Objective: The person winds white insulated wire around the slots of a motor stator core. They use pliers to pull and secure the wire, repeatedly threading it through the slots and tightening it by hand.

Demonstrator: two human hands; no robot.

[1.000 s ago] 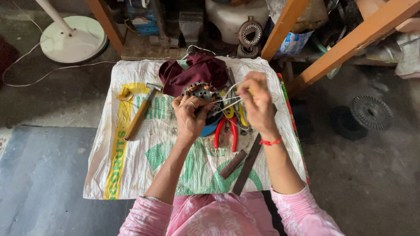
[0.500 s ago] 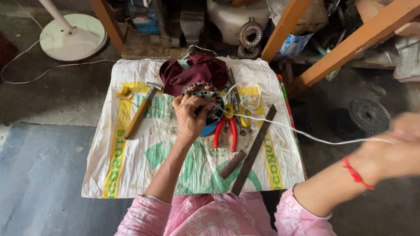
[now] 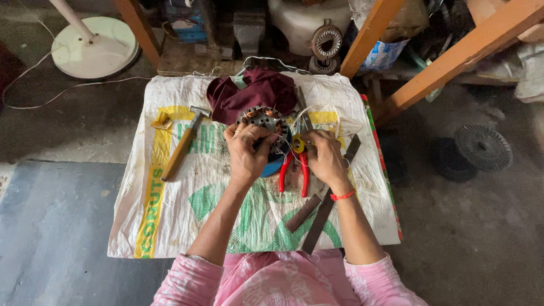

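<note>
My left hand (image 3: 247,152) grips a round metal motor stator (image 3: 262,118) with copper windings, held over a blue bowl-like object (image 3: 276,166). My right hand (image 3: 325,157) is back beside it, fingers pinched on a thin white string (image 3: 322,110) that loops up over the woven sack (image 3: 170,221). Red-handled pliers (image 3: 293,171) lie between the two hands. A dark red cloth (image 3: 258,90) sits just behind the stator.
A wooden-handled hammer (image 3: 182,145) lies at the left of the sack. A long dark metal file (image 3: 327,205) and a short brown bar (image 3: 303,213) lie under my right forearm. Orange wooden frame legs (image 3: 453,62), another stator (image 3: 327,41) and a white fan base (image 3: 93,45) stand behind.
My right hand, stretched far right with the string pulled taut half a second ago, has returned to the stator. The left hand has held the stator in place.
</note>
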